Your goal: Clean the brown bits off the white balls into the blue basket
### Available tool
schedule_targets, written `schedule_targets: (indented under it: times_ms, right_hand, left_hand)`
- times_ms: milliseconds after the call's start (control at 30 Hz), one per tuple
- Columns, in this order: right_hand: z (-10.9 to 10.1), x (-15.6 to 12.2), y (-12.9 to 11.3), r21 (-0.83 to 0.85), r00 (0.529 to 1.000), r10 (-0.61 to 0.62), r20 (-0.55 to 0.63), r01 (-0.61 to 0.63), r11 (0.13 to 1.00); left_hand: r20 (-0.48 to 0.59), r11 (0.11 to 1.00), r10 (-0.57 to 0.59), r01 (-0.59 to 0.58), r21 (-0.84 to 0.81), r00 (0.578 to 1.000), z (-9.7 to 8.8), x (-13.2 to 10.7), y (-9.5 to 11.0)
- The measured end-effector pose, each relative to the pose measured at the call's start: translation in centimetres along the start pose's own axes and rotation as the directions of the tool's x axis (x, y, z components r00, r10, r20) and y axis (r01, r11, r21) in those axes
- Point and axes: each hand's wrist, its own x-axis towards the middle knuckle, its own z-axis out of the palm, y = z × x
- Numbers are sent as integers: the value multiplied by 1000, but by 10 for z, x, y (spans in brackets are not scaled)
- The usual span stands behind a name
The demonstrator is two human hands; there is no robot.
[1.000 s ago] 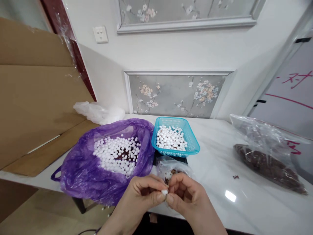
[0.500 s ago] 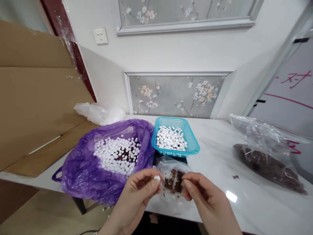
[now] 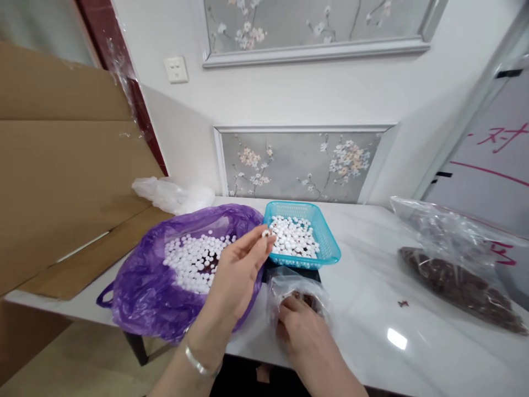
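Note:
Pinched in the fingertips of my left hand (image 3: 237, 270) is a small white ball (image 3: 265, 234) with a dark spot on it, held over the near left corner of the blue plastic basket (image 3: 330, 248). That basket holds many similar white balls (image 3: 294, 234). My right hand (image 3: 303, 331) reaches down into a clear plastic bag (image 3: 324, 292) of small reddish-brown pieces (image 3: 309, 300). Its fingers are curled together, and their tips are hidden in the bag. To the left, a purple plastic bag (image 3: 144, 289) lies open, full of white balls (image 3: 192, 264) with something dark among them.
A larger clear bag of brown material (image 3: 458, 281) lies at the right on the white table (image 3: 363, 309). A small brown scrap (image 3: 403, 304) is near it. Cardboard (image 3: 66, 187) stands at the left, with a crumpled white bag (image 3: 176, 196) beside it.
My left hand has moved up and forward with the white ball, to the basket's edge. My right hand has gone from the clear bag's right side into the bag. The view has shifted slightly.

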Motion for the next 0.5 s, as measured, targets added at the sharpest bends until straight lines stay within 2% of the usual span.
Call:
schedule_targets:
  times_ms: [67, 133, 233, 300, 367, 500]
  right_hand:
    - [4, 3, -1, -31, 1000, 17, 24, -16, 999]
    - [6, 3, -2, -59, 999, 31, 26, -30, 998]
    - [2, 0, -2, -75, 999, 37, -18, -38, 996]
    - [-2, -5, -1, -66, 998, 35, -50, -38, 997]
    - [-5, -9, 1, -47, 996, 34, -81, -37, 998]
    - [-9, -14, 2, 22, 983, 24, -182, -21, 1000]
  left_hand:
    - [40, 997, 52, -54, 52, 998, 14, 21, 1]
    - [84, 991, 56, -66, 119, 995, 24, 40, 2]
    - [118, 962, 68, -96, 256, 991, 23, 55, 10]
    - [126, 918, 115, -154, 367, 985, 10, 54, 21]
    - [134, 843, 167, -212, 494, 977, -13, 46, 36]
    - [163, 611, 188, -245, 753, 969, -63, 29, 58]
